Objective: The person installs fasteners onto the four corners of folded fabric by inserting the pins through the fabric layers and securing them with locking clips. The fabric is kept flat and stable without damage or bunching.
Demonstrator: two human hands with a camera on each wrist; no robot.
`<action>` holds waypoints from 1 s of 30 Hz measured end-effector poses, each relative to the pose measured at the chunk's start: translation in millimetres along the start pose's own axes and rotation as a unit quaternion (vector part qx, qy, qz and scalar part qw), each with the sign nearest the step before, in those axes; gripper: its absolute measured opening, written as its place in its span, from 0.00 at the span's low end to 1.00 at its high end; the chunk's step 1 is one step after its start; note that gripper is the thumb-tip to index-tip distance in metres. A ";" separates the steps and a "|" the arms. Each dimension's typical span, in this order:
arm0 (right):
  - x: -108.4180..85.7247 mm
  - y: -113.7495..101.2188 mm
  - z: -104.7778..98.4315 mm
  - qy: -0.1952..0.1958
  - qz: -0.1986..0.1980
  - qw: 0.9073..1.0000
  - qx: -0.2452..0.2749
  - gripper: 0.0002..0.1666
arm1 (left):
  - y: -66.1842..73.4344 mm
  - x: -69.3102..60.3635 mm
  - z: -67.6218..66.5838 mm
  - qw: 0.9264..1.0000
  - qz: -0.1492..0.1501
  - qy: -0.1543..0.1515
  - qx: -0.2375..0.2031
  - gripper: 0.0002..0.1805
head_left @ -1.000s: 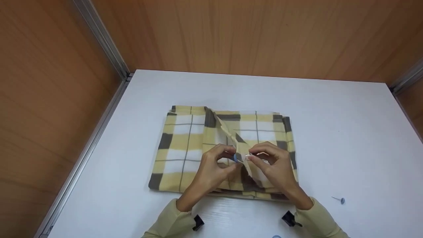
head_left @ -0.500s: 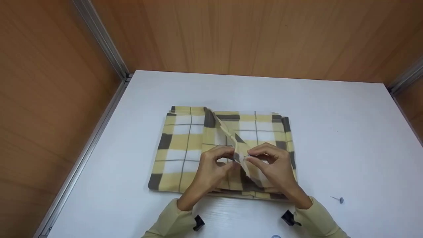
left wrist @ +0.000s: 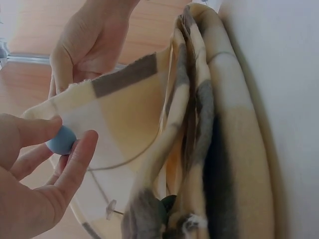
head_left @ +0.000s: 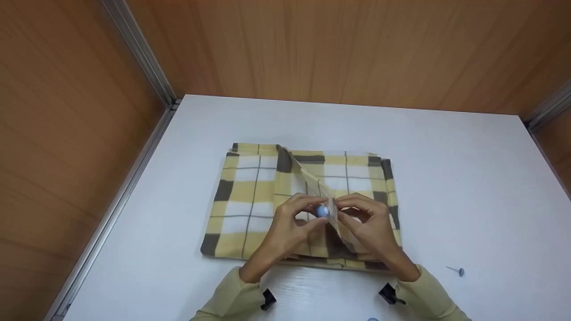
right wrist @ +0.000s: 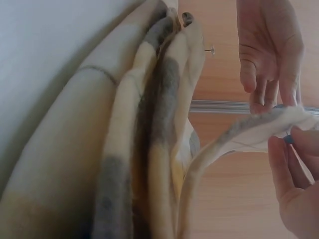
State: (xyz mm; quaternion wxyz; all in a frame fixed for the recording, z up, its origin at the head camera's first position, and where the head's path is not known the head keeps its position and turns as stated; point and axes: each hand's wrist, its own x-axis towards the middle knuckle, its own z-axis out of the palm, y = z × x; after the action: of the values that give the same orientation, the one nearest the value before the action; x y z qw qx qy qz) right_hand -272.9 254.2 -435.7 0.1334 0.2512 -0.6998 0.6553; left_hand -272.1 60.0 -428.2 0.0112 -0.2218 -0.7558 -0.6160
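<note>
A plaid cloth in yellow, white and grey lies folded, with one flap raised between the two hands. On the flap's left side my left hand holds a round blue cap between its fingertips and thumb, close to the flap's edge. My right hand is at the flap's other face; its thumb and finger pinch a small blue-headed pin against the cloth. The head view hides that pin. Another pin with a disc head sticks out of the cloth lower down, beside a dark round piece.
A loose pin with a grey-blue head lies on the white table, right of the cloth. Part of a blue round piece shows at the bottom edge. Black devices sit at both sleeves. Wooden panels stand behind and left.
The blue cap, edge-on first and then mostly hidden, now faces the head camera. The flap has turned more upright between the hands, and the right fingertips have gone behind it.
</note>
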 end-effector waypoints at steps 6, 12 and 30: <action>-0.4 -0.8 -0.3 -0.003 0.002 1.000 0.004 0.12 | 20.3 -2.4 -3.1 1.000 -0.021 -0.002 -0.007 0.18; 0.7 -3.0 -0.8 -0.028 -0.006 1.000 -0.004 0.12 | 36.8 -3.9 -7.7 0.999 -0.038 0.000 -0.022 0.14; -4.2 -3.0 2.1 -0.028 -0.027 0.999 -0.020 0.10 | 27.4 -12.9 -23.3 0.998 -0.038 0.030 -0.029 0.12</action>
State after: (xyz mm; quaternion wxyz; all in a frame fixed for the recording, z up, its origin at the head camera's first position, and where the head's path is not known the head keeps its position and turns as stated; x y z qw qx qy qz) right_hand -267.5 252.8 -435.5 0.1361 0.2853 -0.7096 0.6297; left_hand -256.8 37.9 -400.9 0.0041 -0.1749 -0.7446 -0.6442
